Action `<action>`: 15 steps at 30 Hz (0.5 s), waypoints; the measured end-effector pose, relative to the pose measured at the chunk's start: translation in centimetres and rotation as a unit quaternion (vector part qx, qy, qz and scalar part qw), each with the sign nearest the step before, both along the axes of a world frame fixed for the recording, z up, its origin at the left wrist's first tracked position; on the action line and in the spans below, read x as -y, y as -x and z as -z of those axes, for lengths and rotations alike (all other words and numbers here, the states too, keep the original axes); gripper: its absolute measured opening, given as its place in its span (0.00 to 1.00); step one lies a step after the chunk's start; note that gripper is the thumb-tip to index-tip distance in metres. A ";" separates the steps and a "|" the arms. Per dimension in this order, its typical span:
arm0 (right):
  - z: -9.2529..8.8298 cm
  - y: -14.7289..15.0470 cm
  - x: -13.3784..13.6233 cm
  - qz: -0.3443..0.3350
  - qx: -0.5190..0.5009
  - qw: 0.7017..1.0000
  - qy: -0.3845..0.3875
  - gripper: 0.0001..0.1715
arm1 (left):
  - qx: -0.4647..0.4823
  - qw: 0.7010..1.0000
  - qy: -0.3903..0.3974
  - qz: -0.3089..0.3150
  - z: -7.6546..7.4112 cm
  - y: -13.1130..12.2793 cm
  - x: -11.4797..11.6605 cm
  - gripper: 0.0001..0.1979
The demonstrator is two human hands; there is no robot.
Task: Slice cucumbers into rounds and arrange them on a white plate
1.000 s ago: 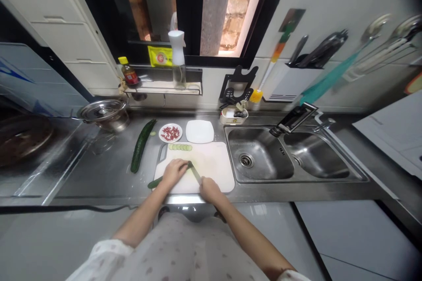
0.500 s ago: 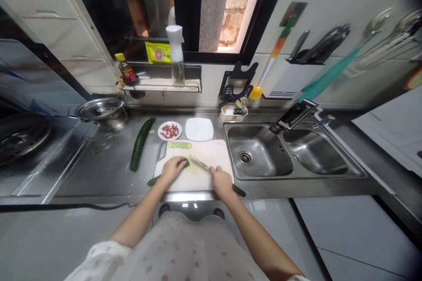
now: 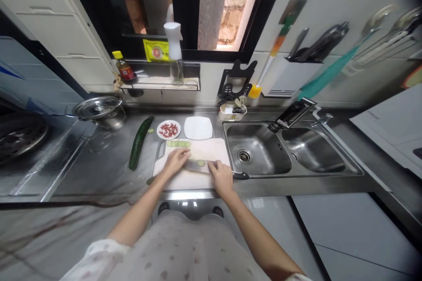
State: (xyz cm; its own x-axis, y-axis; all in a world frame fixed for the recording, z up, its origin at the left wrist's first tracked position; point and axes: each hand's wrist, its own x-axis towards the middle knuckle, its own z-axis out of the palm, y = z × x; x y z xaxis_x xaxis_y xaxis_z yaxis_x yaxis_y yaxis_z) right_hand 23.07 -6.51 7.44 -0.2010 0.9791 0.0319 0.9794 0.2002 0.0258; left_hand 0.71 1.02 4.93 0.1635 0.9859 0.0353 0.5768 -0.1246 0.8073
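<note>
A kitchen knife (image 3: pixel 193 165) is held flat above the white cutting board (image 3: pixel 187 181), its black handle pointing right. My right hand (image 3: pixel 221 178) is closed on the knife where blade meets handle. One round cucumber slice (image 3: pixel 201 163) rests on the blade. At the blade's left end is my left hand (image 3: pixel 177 160), fingers stretched forward with a small gap at the thumb; nothing shows in them. A row of cucumber slices (image 3: pixel 178 144) lies along the board's back edge. Part of a cucumber piece (image 3: pixel 150 181) shows beside my left forearm.
A whole cucumber (image 3: pixel 140 142) lies left of the board. Behind the board are a plate of chopped red pieces (image 3: pixel 169 130) and a white square plate (image 3: pixel 198 127). A double sink (image 3: pixel 259 149) is on the right, a lidded steel pot (image 3: pixel 100 112) at the left.
The knife has turned from pointing away at an angle to lying flat, with a slice now on its blade. My left hand has shifted up; the dark green piece at its fingertips no longer shows.
</note>
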 end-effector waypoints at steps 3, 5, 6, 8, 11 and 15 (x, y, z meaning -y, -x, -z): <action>0.1 0.2 0.0 -0.017 -0.008 1.000 -0.010 0.19 | -0.035 0.994 0.014 0.098 -1.3 -1.4 0.2 0.20; 0.2 0.2 0.1 -0.023 -0.012 1.000 -0.015 0.19 | -0.064 0.988 0.023 0.140 -1.7 -2.0 0.4 0.19; 0.3 0.2 0.1 -0.025 -0.013 0.999 -0.016 0.19 | -0.074 0.985 0.028 0.154 -1.7 -2.3 0.4 0.18; 0.4 0.1 0.3 -0.027 -0.013 0.999 -0.015 0.18 | -0.078 0.982 0.037 0.170 -1.5 -2.7 0.4 0.16; 0.6 -0.1 0.5 -0.024 -0.009 1.000 -0.002 0.18 | -0.057 0.983 0.043 0.168 -0.7 -3.1 0.3 0.12; 0.7 -0.4 0.6 -0.010 -0.007 1.000 0.024 0.19 | -0.031 0.991 0.053 0.120 0.4 -3.4 -0.1 0.06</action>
